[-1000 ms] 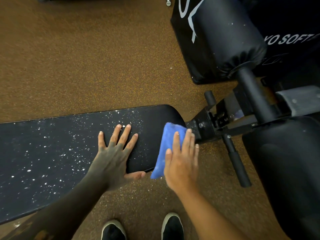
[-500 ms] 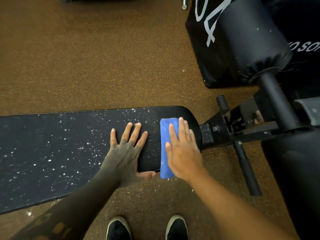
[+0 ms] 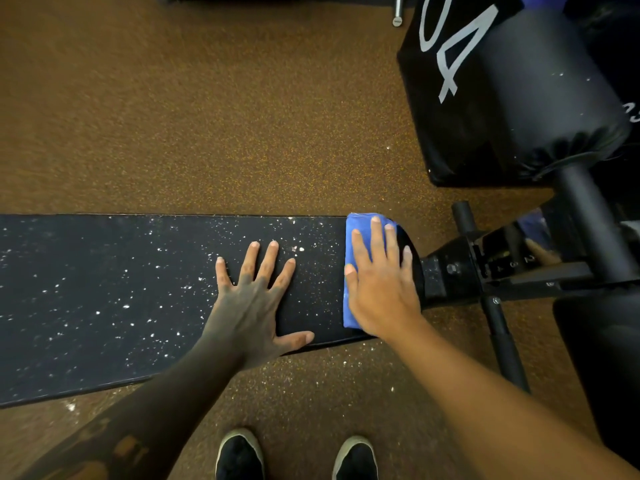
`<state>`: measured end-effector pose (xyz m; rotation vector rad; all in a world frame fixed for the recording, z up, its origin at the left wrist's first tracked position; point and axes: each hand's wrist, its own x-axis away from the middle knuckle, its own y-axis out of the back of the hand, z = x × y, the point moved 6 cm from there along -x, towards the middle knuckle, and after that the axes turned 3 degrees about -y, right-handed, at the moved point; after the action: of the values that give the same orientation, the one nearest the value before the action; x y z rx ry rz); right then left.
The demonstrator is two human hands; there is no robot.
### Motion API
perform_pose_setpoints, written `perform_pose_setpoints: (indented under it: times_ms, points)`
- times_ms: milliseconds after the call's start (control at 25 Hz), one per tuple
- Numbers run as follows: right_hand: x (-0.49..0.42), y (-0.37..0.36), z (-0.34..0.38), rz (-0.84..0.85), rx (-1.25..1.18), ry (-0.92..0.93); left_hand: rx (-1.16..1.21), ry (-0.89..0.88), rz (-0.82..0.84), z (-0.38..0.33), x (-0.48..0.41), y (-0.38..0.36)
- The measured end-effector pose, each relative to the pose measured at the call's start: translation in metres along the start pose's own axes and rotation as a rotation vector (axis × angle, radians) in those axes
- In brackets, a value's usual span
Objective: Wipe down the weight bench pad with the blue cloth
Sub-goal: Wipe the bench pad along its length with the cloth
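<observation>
The black bench pad (image 3: pixel 104 289) runs from the left edge to the middle of the view, speckled with white flecks. A folded blue cloth (image 3: pixel 358 225) lies across the pad's rounded right end. My right hand (image 3: pixel 379 285) presses flat on the cloth, fingers pointing away from me, covering most of it. My left hand (image 3: pixel 254 296) rests flat on the pad just left of the cloth, fingers spread, holding nothing.
The bench's black metal frame (image 3: pixel 464 271) and a foot bar (image 3: pixel 502 330) continue to the right. Black roller pads (image 3: pixel 540 98) and a black box marked with white numerals (image 3: pixel 446 46) stand at the upper right. Brown speckled floor (image 3: pixel 207 116) surrounds the bench; my shoes (image 3: pixel 239 455) are below.
My right hand has slid the blue cloth from the pad's near edge up across its right end to the far edge. My left hand has stayed flat on the pad.
</observation>
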<state>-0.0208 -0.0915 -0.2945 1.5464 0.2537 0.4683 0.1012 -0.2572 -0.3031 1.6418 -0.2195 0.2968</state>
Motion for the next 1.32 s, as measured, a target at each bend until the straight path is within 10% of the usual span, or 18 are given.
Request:
perform_pose_setpoints:
  times_ms: [160, 320, 600, 720, 1320]
  points:
    - [-0.013, -0.009, 0.010, 0.016, -0.062, -0.086, -0.002, -0.007, -0.001, 0.001, 0.000, -0.001]
    - [-0.019, -0.009, 0.021, 0.039, 0.045, 0.290, -0.011, -0.007, -0.023, 0.002, 0.000, 0.000]
    - [-0.028, -0.004, 0.038, 0.023, 0.039, 0.396, 0.002, -0.010, -0.015, 0.003, 0.000, 0.002]
    - [-0.045, 0.003, 0.032, 0.002, 0.003, 0.185, -0.014, -0.013, 0.000, 0.004, -0.003, 0.003]
    - [-0.035, 0.001, 0.059, -0.006, 0.052, 0.363, -0.001, 0.008, -0.021, 0.017, 0.005, 0.004]
